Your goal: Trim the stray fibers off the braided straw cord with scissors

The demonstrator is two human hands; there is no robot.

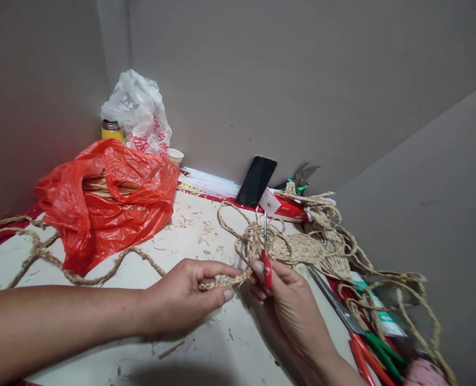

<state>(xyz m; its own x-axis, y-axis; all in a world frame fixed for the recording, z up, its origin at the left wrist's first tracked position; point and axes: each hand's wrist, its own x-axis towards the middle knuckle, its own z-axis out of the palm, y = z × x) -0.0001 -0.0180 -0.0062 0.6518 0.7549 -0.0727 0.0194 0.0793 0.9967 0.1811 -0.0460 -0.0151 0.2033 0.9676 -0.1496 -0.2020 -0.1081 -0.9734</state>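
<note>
A braided straw rope (224, 280) stretches between my hands above the white tabletop. My left hand (198, 287) is closed on it between thumb and fingers. In my right hand (288, 292) is a slim metal tool with a red handle (267, 268), which looks like small scissors seen edge-on, its shaft pointing up. The thumb and fingertips of that hand also meet the rope's end. Just beyond lies a loose tangle of thin rope (254, 238), beside flat coiled rope pieces (298, 247). My fingers partly hide the rope and the handle.
A red plastic bag (137, 220) with straw strips stands left, near a white bag (137, 102), yellow bottle (112, 131) and paper cup (176, 156). A phone (257, 181) leans at the back near green-handled pruners (302, 179). Large red-handled shears (361, 348) lie right. Straw scraps dot the tabletop.
</note>
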